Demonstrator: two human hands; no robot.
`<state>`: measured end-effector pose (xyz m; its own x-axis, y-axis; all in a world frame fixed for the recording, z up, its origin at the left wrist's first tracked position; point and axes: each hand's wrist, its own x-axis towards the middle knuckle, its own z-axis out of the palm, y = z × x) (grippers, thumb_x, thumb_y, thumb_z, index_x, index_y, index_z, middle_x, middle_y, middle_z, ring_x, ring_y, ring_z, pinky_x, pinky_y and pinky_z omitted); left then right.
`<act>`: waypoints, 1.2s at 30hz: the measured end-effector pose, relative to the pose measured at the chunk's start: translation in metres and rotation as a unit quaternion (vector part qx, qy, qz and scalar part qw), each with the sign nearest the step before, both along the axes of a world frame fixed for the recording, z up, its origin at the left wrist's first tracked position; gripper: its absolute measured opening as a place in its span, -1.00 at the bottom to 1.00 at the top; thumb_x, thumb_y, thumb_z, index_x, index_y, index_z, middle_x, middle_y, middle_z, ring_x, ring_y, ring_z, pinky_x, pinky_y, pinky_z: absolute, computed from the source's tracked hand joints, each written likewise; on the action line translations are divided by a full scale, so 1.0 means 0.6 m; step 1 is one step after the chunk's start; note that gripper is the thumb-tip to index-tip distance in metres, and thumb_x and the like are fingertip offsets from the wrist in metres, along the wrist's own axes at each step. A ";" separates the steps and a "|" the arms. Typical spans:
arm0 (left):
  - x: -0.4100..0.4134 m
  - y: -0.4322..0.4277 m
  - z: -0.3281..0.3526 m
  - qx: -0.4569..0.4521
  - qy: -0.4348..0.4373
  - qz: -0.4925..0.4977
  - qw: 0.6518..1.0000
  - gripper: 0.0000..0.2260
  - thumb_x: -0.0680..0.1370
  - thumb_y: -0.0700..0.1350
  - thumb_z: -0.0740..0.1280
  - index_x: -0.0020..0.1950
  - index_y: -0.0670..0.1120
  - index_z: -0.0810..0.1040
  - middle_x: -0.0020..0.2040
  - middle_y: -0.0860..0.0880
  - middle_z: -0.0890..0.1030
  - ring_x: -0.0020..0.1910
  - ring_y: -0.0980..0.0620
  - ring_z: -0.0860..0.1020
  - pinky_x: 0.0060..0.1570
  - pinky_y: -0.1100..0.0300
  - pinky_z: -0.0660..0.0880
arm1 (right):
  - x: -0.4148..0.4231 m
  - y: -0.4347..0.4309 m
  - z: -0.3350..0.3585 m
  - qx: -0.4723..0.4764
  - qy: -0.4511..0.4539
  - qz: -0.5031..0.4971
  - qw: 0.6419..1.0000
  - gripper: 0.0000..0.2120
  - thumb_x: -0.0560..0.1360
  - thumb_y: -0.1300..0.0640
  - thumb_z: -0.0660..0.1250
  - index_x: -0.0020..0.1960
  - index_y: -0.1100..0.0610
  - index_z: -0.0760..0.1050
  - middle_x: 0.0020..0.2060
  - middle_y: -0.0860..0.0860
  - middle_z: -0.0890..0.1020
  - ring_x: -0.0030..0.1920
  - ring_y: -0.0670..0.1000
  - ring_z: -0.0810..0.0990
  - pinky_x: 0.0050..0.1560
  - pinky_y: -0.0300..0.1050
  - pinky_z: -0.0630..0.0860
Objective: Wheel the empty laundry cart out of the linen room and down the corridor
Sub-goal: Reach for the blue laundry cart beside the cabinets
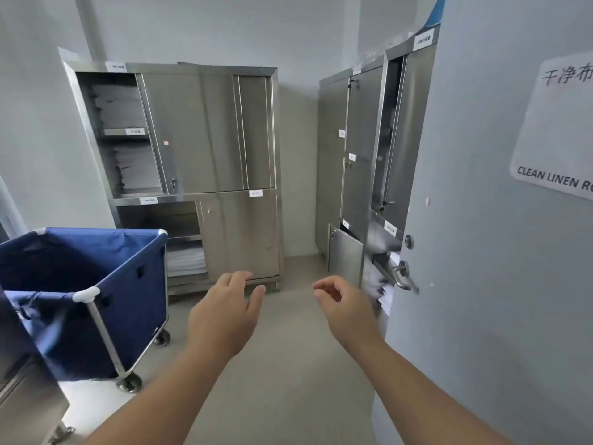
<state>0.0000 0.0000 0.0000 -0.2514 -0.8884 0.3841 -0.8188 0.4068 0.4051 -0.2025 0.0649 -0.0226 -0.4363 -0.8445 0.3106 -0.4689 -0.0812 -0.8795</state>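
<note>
The laundry cart (pixel 96 284) stands at the left: a blue fabric bag on a steel frame with white corner caps and small castors. Its bag looks empty inside. My left hand (pixel 224 313) is stretched out over the floor to the right of the cart, fingers apart, holding nothing and not touching the cart. My right hand (pixel 346 308) is also held out, fingers loosely curled and empty, just left of the open door (pixel 481 252).
The grey door carries a "CLEAN LINEN" sign (pixel 558 130) and a steel lever handle (pixel 402 277). A steel cabinet (pixel 208 155) with stacked white linen stands at the back. More steel cabinets (pixel 362 155) line the right wall. A steel unit (pixel 25 396) sits at the near left.
</note>
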 end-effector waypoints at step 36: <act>-0.077 -1.024 -0.044 0.049 0.086 0.123 0.988 -0.57 0.66 0.24 0.09 0.50 0.17 0.34 0.53 0.16 0.35 0.35 0.03 0.45 0.13 -0.01 0.46 | -0.103 -1.136 -0.027 -0.004 0.043 0.170 0.984 -0.76 0.61 -0.04 0.25 0.27 -0.16 0.48 0.15 -0.15 0.55 0.16 -0.17 0.50 0.10 -0.19 0.42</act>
<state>-0.0463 -0.6142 -0.0264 0.0371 -0.9494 0.3118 -0.8039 0.1570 0.5737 -0.2642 -0.6169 -0.0388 -0.1004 -0.9345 0.3415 -0.4862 -0.2534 -0.8363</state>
